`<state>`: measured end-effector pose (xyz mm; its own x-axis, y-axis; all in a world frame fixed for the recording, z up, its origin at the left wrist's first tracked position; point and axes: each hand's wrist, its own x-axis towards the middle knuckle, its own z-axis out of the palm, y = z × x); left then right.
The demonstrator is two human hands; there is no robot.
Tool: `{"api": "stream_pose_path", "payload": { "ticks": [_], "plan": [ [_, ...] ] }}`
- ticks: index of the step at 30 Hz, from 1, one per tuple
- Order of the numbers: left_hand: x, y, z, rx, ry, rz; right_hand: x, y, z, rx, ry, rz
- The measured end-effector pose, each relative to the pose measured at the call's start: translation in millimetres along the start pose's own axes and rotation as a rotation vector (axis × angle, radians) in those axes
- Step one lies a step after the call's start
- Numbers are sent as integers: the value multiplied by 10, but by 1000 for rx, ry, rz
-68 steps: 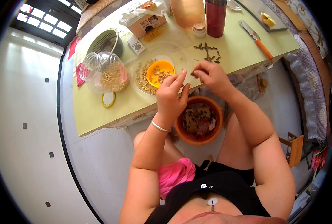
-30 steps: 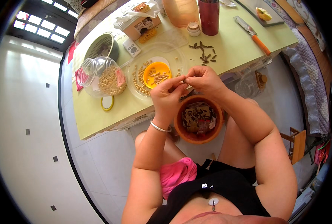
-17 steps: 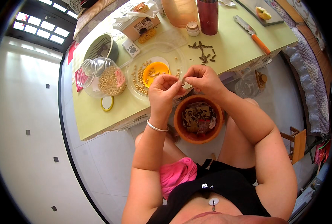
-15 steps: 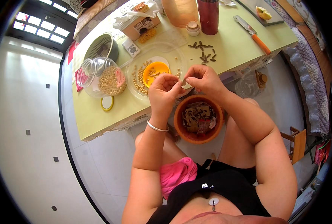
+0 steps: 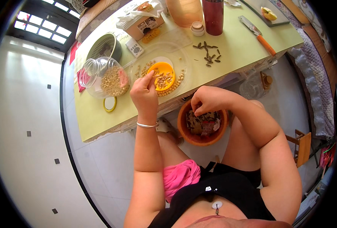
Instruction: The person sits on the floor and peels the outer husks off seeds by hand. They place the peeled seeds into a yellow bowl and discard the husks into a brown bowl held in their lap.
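My left hand (image 5: 144, 94) is at the left rim of a yellow round lid (image 5: 171, 84), fingers pinched together; whatever they hold is too small to make out. Shelled sunflower kernels (image 5: 163, 80) lie in the lid, which rests in a clear plastic tray (image 5: 186, 57) among round pale beans (image 5: 174, 90). Over a brown bin (image 5: 183, 131) below the table edge hangs my right hand (image 5: 211, 99), fingertips closed and their contents hidden. Dark shells and scraps (image 5: 203, 123) fill the bin. Whole sunflower seeds (image 5: 210, 59) are scattered on the table to the right.
A clear jar of beans (image 5: 114, 81) lies on its side at the left, near a green colander (image 5: 117, 49). Toward the back stand a tissue box (image 5: 138, 28) and a dark red flask (image 5: 213, 17). An orange-handled knife (image 5: 265, 45) lies at the right.
My hands have parted from their shared pinch. The left moved left to the yellow lid, the right down over the bin. More kernels in the lid now show.
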<state>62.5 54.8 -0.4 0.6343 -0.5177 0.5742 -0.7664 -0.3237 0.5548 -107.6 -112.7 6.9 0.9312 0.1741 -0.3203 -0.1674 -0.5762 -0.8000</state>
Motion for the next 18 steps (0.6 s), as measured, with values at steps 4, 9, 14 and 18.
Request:
{"api": "stream_pose_path", "payload": {
  "ticks": [4, 9, 14, 18],
  "plan": [
    [-93, 342, 64, -216, -30, -61, 8, 254, -96, 255, 332, -111],
    [-208, 529, 81, -181, -336, 244, 46, 531, -328, 63, 1061, 28],
    [-286, 604, 165, -241, -367, 216, 95, 597, -371, -189, 1142, 233],
    [-278, 565, 211, -216, -323, 270, 155, 648, -341, -310, 1137, 299]
  ]
}}
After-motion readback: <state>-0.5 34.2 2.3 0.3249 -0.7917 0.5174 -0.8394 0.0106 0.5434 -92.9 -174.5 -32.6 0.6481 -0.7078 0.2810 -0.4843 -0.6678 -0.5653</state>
